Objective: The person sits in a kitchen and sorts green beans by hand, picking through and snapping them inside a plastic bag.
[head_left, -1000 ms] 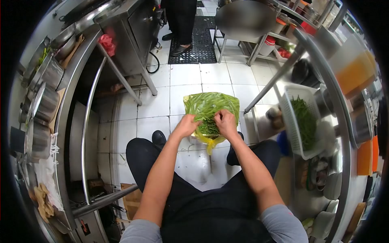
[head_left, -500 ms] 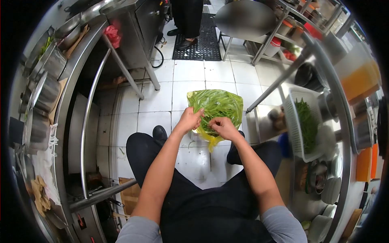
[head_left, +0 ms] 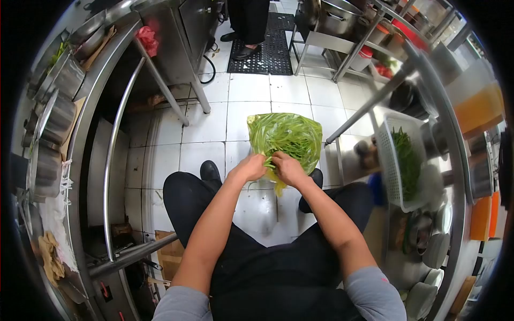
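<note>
In front of me a translucent yellow-green plastic bag [head_left: 313, 128] stands open between my feet, with thin green vegetable stalks [head_left: 297, 147] inside. At its near edge my left hand [head_left: 250, 167] is closed, with bits of green stalk showing at its fingertips. Close beside it, over the bag's mouth, my right hand [head_left: 289, 169] has its fingers bent and pinched round the same stalks. The fingertips of both hands are partly hidden. A twisted yellow end of the bag hangs down below the right hand.
A white perforated basket [head_left: 393, 184] of green stalks sits on the right-hand metal shelving. On the left runs a steel counter [head_left: 88, 101] with metal pots. Another person's legs [head_left: 247, 24] stand on a black mat [head_left: 273, 53] ahead, near a large pot [head_left: 340, 18].
My right hand has moved left and my left hand slightly down, so the two now nearly meet. Green stalk bits now show between them.
</note>
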`<state>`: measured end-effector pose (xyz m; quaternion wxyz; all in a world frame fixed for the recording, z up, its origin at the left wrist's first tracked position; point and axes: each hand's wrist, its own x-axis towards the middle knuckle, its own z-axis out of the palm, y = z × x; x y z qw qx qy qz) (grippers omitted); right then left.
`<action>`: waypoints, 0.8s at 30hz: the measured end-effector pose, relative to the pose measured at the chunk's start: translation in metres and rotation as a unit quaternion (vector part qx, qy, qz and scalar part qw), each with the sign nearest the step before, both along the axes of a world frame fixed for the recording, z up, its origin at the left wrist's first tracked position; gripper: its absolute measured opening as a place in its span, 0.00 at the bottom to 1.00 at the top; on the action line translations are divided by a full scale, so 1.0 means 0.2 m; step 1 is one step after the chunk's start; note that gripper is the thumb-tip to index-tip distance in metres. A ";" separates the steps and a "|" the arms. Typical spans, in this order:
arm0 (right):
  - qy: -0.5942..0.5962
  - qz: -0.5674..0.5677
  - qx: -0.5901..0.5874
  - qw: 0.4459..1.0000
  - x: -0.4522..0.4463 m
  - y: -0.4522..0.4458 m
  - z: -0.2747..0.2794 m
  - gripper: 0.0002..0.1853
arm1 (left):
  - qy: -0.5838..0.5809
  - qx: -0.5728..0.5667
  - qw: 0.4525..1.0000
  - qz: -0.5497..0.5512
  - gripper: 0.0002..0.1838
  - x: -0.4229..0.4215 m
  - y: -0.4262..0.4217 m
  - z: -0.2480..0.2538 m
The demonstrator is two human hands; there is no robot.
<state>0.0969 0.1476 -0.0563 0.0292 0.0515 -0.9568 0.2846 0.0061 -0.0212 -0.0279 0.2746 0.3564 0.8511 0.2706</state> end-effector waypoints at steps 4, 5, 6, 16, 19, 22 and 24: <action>-0.046 0.026 0.099 0.994 0.02 0.00 0.06 0.12 | 0.008 -0.144 0.990 0.007 0.17 -0.04 -0.04 0.02; -0.095 0.035 0.132 0.986 0.02 0.01 0.08 0.12 | 0.009 -0.143 0.990 0.010 0.17 -0.05 -0.05 0.02; -0.095 0.037 0.132 0.986 0.02 0.02 0.08 0.12 | 0.022 -0.133 0.991 0.014 0.16 -0.06 -0.06 0.02; -0.025 -0.080 0.052 0.995 -0.07 -0.10 -0.03 0.09 | -0.025 -0.098 0.995 0.022 0.18 -0.11 -0.06 0.07; -0.011 -0.092 0.070 0.993 -0.11 -0.13 -0.06 0.09 | -0.016 -0.071 0.997 0.025 0.17 -0.11 -0.06 0.07; -0.034 -0.097 0.006 0.995 -0.13 -0.05 0.04 0.08 | -0.116 0.021 0.987 0.113 0.17 -0.13 -0.04 0.10; 0.014 -0.132 -0.121 0.984 -0.13 0.02 0.13 0.06 | -0.151 0.081 0.973 0.152 0.16 -0.13 -0.03 0.14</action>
